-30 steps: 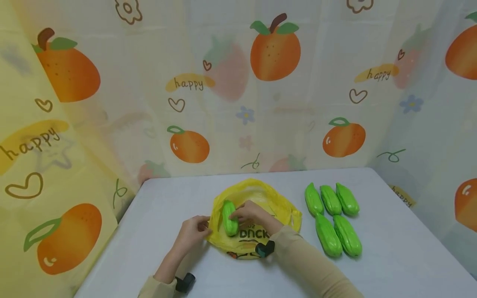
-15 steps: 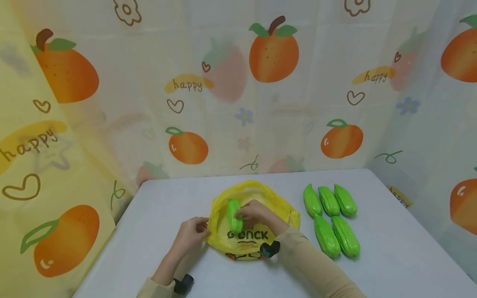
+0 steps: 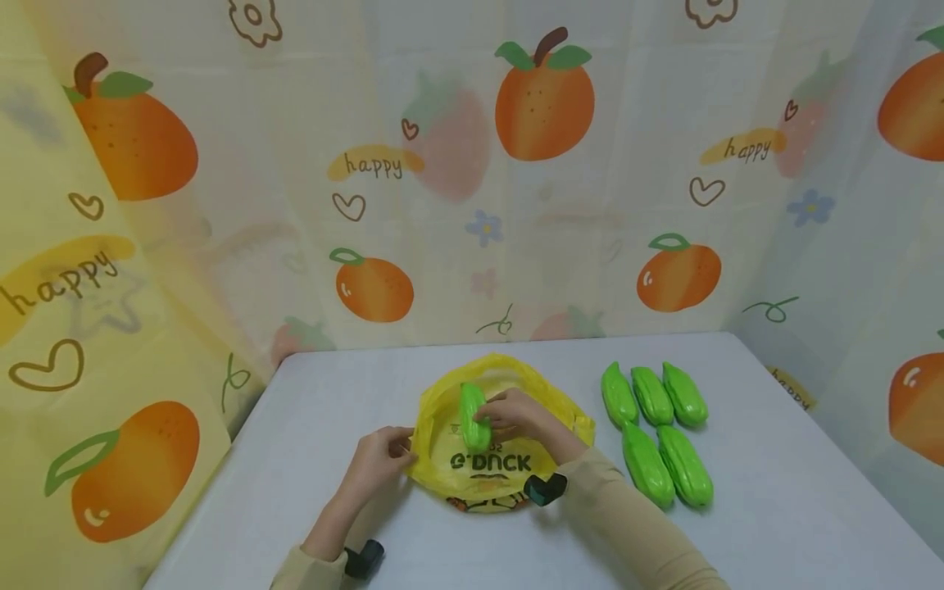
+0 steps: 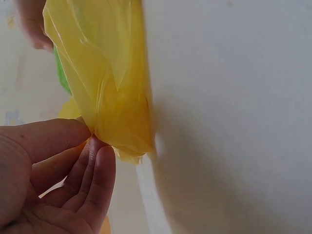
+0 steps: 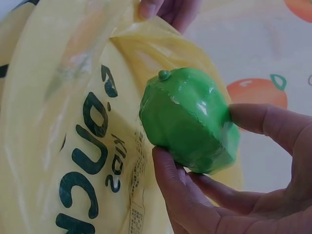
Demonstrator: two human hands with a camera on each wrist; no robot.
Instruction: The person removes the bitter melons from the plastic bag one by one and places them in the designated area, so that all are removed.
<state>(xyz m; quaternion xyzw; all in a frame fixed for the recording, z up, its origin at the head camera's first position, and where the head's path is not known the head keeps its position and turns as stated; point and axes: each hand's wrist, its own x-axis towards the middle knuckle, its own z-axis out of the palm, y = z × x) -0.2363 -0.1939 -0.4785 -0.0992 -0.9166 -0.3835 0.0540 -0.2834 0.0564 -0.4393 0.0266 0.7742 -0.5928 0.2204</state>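
Note:
In the head view my right hand (image 3: 516,416) holds a long, glossy green toy vegetable (image 3: 474,418) upright over the mouth of a yellow plastic bag (image 3: 435,475). The right wrist view shows the toy vegetable (image 5: 187,119) end-on, with a small stem stub, between thumb and fingers. Dark letters mark the bag (image 5: 29,146) beside it. My left hand (image 3: 379,459) pinches the bag's left edge; the left wrist view has thumb and fingertips together on the gathered bag (image 4: 122,117). The bag's inside is partly hidden by the right hand.
Several similar green toy vegetables (image 3: 649,467) lie in two rows on the white table (image 3: 774,508), right of the bag. A fruit-print cloth (image 3: 457,246) hangs behind the table and along both sides.
The toy vegetable has moved up and to the right with my right hand, away from the bag's left side. The left hand keeps its pinch on the bag edge.

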